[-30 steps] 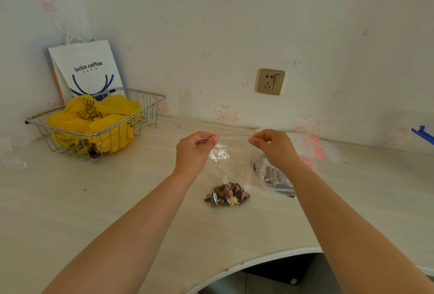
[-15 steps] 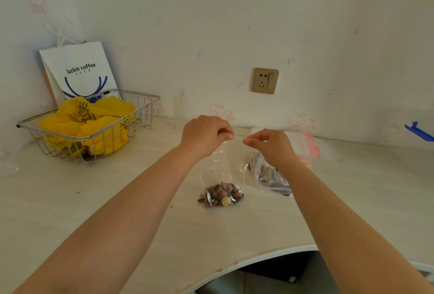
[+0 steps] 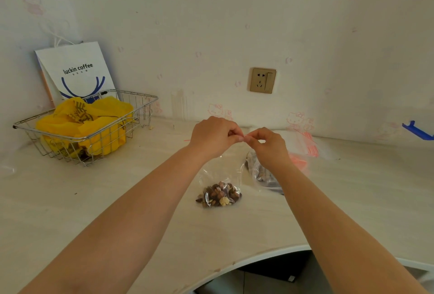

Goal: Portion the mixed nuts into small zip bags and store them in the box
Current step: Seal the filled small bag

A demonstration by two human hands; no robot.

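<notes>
Head view over a pale desk (image 3: pixel 98 211) set against patterned wallpaper. The left hand (image 3: pixel 212 137) and the right hand (image 3: pixel 267 146) meet above the desk, knuckles up, each with thumb and curled fingers pinching the red zip strip at the top edge of 1 small clear zip bag (image 3: pixel 219 176); the fingertips of the 2 hands are touching or nearly touching at the middle of the strip. The bag hangs from that pinch, and its lower end, holding a small mound of mixed nuts (image 3: pixel 219 195), rests on the desk below and between the forearms. Just to the right of it, partly hidden by the right wrist, lies a larger clear bag of nuts (image 3: pixel 260 174) on the desk. Behind the right hand, near the wall, lies a stack of empty zip bags (image 3: pixel 303 143) with red strips. At the left rear stands a wire basket (image 3: pixel 141 105) containing a crumpled yellow plastic bag (image 3: pixel 94 119); a white paper bag (image 3: pixel 77 70) printed "luckin coffee" leans on the wall behind the basket. A gold wall socket (image 3: pixel 262 80) is mounted above the desk, and a blue object (image 3: pixel 416 130) shows at the right edge, too cut off to identify. Well apart from the hands, a scrap of clear plastic (image 3: pixel 7 169) lies at the far left edge.
</notes>
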